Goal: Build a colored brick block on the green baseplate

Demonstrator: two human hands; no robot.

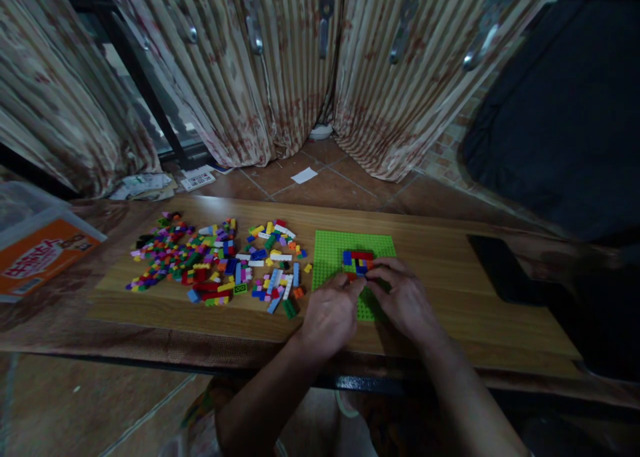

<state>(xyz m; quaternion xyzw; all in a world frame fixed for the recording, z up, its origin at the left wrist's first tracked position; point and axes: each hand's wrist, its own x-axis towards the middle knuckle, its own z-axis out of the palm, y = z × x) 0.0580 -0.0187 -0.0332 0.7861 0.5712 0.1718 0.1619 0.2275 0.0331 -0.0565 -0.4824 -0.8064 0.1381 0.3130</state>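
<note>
A green baseplate (334, 249) lies on the wooden table, with a small block of red, blue and yellow bricks (357, 261) built on it. My left hand (330, 313) and my right hand (403, 297) rest over the plate's near half, fingertips meeting at the front edge of the brick block. Both hands have their fingers curled and pinched together around a small piece I cannot make out. To the left, a spread of loose coloured bricks (215, 260) covers the table.
A dark flat phone-like slab (503, 267) lies at the table's right. An orange-and-white box (35, 257) under a clear plastic lid sits at far left. Striped curtains (280, 70) hang behind, above a tiled floor with a paper scrap (304, 175).
</note>
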